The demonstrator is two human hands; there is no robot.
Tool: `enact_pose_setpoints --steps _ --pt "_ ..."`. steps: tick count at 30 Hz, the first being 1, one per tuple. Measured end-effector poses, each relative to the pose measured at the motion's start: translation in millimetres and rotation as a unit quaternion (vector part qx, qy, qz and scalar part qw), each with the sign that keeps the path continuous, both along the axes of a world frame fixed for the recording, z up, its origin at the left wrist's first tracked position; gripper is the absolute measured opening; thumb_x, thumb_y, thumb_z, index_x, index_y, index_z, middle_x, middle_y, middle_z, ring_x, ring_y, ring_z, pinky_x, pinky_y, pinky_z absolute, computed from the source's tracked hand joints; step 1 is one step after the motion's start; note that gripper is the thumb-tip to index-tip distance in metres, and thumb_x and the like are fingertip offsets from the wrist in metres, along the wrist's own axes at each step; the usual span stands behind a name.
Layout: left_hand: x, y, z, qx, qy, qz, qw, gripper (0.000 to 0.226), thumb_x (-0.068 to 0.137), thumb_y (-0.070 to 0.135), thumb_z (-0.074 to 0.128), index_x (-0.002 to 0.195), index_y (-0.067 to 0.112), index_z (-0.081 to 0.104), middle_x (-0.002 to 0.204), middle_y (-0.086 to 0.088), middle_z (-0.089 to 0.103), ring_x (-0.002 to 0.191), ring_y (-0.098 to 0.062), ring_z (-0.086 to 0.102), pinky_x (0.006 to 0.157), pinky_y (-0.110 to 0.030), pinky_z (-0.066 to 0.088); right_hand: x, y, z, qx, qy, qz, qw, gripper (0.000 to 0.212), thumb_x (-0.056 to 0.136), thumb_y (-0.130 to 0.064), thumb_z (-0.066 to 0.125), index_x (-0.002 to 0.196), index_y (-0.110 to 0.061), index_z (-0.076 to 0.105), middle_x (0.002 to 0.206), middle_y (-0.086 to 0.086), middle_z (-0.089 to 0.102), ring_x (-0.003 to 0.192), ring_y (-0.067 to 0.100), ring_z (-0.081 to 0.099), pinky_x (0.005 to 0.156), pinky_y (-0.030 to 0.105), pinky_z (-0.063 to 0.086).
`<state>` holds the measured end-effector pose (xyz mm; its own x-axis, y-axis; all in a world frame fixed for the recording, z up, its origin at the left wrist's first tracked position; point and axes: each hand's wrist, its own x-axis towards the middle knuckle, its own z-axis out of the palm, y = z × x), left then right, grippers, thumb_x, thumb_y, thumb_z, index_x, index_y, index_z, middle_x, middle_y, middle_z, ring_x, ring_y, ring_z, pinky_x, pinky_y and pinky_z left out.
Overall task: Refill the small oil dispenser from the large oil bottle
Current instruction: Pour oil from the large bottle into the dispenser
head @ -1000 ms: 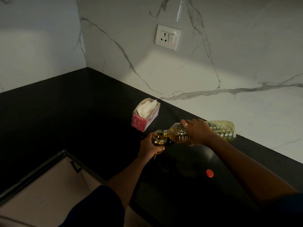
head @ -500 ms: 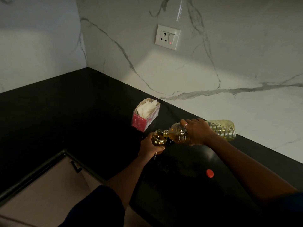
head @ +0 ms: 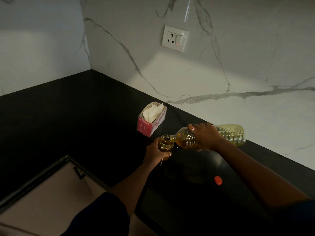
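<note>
- R hand (head: 207,137): fingers curled round mid-body of large clear ribbed plastic oil bottle (head: 229,134). Bottle is nearly horizontal, neck to the L, base toward the marble wall.
- L hand (head: 156,151): wrapped round small clear glass oil dispenser (head: 165,143), which is upright w/ mouth open. Can't tell if its base rests on the black stone countertop (head: 68,116).
- Bottle mouth is at the dispenser rim. Amber oil is visible inside the dispenser; the stream itself is too small to resolve.
- Step (judged): pour underway, prob. late, as the level looks high.
- Next calls for: raise the neck slowly as oil nears the rim, L hand steadying, no drip down the side.
- Small round red plastic cap (head: 218,180) lies on the counter, well apart from the bottle; needed for re-capping.
- Pink card tissue box (head: 150,121) sits just behind the dispenser, handy for drips.
</note>
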<state>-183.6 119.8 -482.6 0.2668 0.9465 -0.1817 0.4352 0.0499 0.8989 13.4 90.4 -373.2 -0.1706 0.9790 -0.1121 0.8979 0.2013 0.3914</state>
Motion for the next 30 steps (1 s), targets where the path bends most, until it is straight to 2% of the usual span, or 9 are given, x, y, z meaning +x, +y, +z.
enact_pose_setpoints --steps 6,11,18,22,30 --pt "-0.3 -0.5 0.1 0.005 -0.005 -0.001 1.0 0.078 0.064 0.017 0.082 0.132 0.018 0.044 0.129 -0.003 0.054 0.123 -0.019 0.048 0.101 -0.032 0.042 0.4 0.4 0.3 -0.001 0.008 -0.001 1.0 0.101 0.056 -0.043 0.082 0.137 -0.018 0.027 0.131 0.006 0.051 0.118 0.025 0.05 0.1 0.042 0.038" --pt "0.6 -0.1 -1.6 0.005 -0.004 0.004 1.0 0.077 0.063 0.017 0.082 0.131 0.02 0.045 0.128 -0.002 0.054 0.122 -0.018 0.048 0.094 -0.025 0.039 0.2 0.3 0.0 0.0 0.001 0.001 1.0 0.102 0.056 -0.043 0.082 0.137 -0.018 0.026 0.131 0.006 0.051 0.117 0.025 0.05 0.1 0.041 0.038" --pt "1.4 0.7 -2.1 -0.004 -0.006 0.003 1.0 0.079 0.064 0.015 0.081 0.132 0.021 0.043 0.13 -0.002 0.053 0.123 -0.019 0.047 0.097 -0.029 0.041 -0.6 0.1 1.4 0.0 -0.008 0.004 1.0 0.102 0.057 -0.045 0.081 0.138 -0.017 0.025 0.133 0.006 0.05 0.118 0.025 0.05 0.1 0.04 0.037" --pt "1.6 0.8 -2.4 -0.004 -0.004 0.005 1.0 0.078 0.063 0.016 0.082 0.132 0.021 0.044 0.129 -0.002 0.054 0.122 -0.018 0.048 0.093 -0.025 0.04 -1.3 -0.3 2.1 -0.003 -0.002 0.001 1.0 0.1 0.058 -0.043 0.082 0.137 -0.018 0.026 0.132 0.006 0.05 0.119 0.025 0.049 0.101 0.041 0.036" --pt "1.0 -0.1 -0.8 -0.001 0.0 0.004 1.0 0.08 0.064 0.017 0.082 0.134 0.02 0.042 0.13 -0.002 0.053 0.124 -0.019 0.047 0.097 -0.027 0.04 -2.9 -1.6 4.2 -0.002 0.0 0.002 1.0 0.098 0.058 -0.042 0.081 0.137 -0.019 0.027 0.131 0.005 0.05 0.117 0.024 0.05 0.102 0.04 0.036"
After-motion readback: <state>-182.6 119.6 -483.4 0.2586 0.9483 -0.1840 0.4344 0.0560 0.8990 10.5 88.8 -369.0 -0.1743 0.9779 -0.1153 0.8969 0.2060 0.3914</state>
